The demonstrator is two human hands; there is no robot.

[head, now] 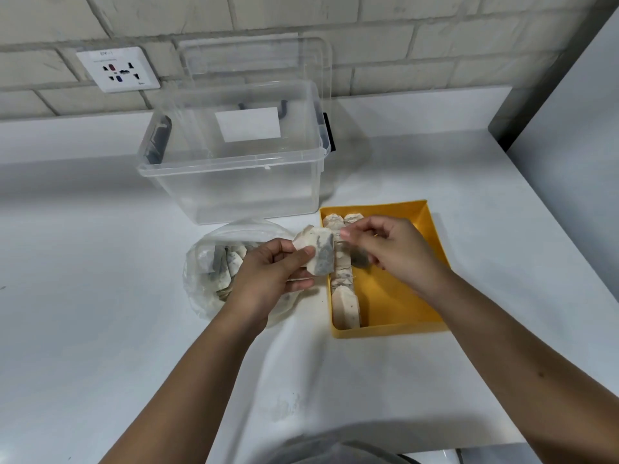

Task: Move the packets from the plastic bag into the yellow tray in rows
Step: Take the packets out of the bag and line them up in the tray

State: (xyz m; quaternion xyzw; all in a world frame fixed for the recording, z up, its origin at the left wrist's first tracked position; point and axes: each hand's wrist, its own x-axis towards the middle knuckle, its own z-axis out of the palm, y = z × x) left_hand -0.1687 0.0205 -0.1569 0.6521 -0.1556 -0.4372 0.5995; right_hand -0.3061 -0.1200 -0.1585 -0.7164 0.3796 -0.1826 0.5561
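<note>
- Head view, white counter [100, 329]: carries everything and meets a brick wall with a socket plate [117, 70].
- Clear storage box [234, 182]: open at the far centre, with its lid [254, 58] leaning on the wall behind.
- Yellow tray [402, 296]: right of centre, long axis running far to near.
- Plastic bag [201, 289]: just left of the tray, mouth open, with packets loose inside.
- Left hand [268, 272]: over the bag's right edge, thumb and fingers gripping a small stack of packets [316, 249].
- Right hand [392, 249]: over the tray, thumb and forefinger pinching a single packet [358, 257].
- Row of packets [345, 306]: lies along the tray's left wall, overlapping, pointed ends toward the far wall, long axes along the row.
- Stack: raised above the tray's left wall, long axis far to near, top leaning left.
- Single packet: hangs beside the stack and is blurred, so I cannot tell which way it points.
</note>
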